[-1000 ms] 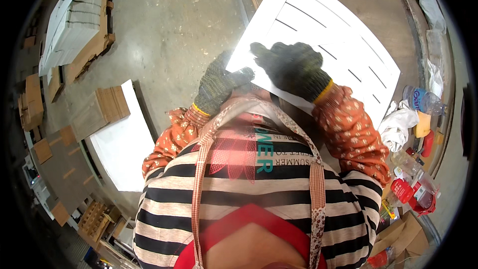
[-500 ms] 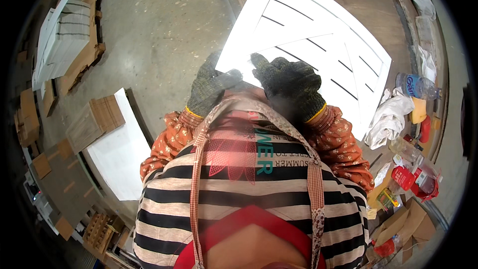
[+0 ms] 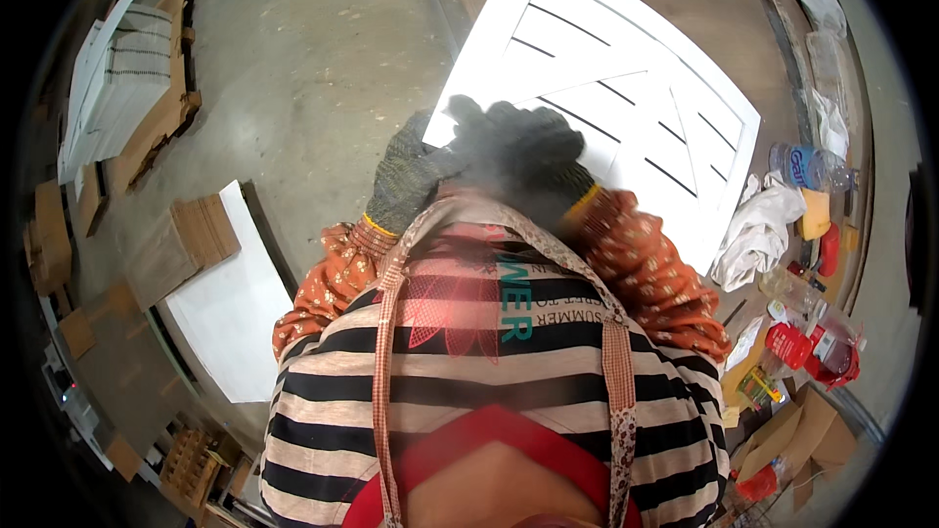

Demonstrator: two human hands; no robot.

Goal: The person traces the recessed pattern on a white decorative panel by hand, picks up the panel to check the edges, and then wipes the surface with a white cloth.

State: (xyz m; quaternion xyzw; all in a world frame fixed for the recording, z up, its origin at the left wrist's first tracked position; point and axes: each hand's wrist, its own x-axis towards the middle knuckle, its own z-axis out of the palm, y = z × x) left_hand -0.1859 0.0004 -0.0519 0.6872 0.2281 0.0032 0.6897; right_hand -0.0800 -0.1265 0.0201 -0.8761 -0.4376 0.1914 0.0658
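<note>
A large white panel point(image 3: 636, 88) with dark grooves lies in front of me, tilted across the upper right. Both my hands wear dark knitted gloves with yellow cuffs and sit at its near left corner. My left hand point(image 3: 411, 176) wraps over the panel's corner edge. My right hand point(image 3: 518, 149) rests on the panel's face right beside the left hand. It is blurred, so I cannot make out whether anything is under its fingers. My chest and striped shirt hide the panel's near edge.
A white board point(image 3: 225, 313) and flat cardboard pieces point(image 3: 186, 235) lie on the concrete floor at left. Stacked white panels point(image 3: 117, 78) sit on a pallet at far left. At right are a white rag point(image 3: 758, 230), a plastic bottle point(image 3: 807, 166), red containers point(image 3: 812, 342) and a cardboard box point(image 3: 807, 430).
My right hand has slid left across the panel toward the left hand and is now blurred. The left hand stays at the corner.
</note>
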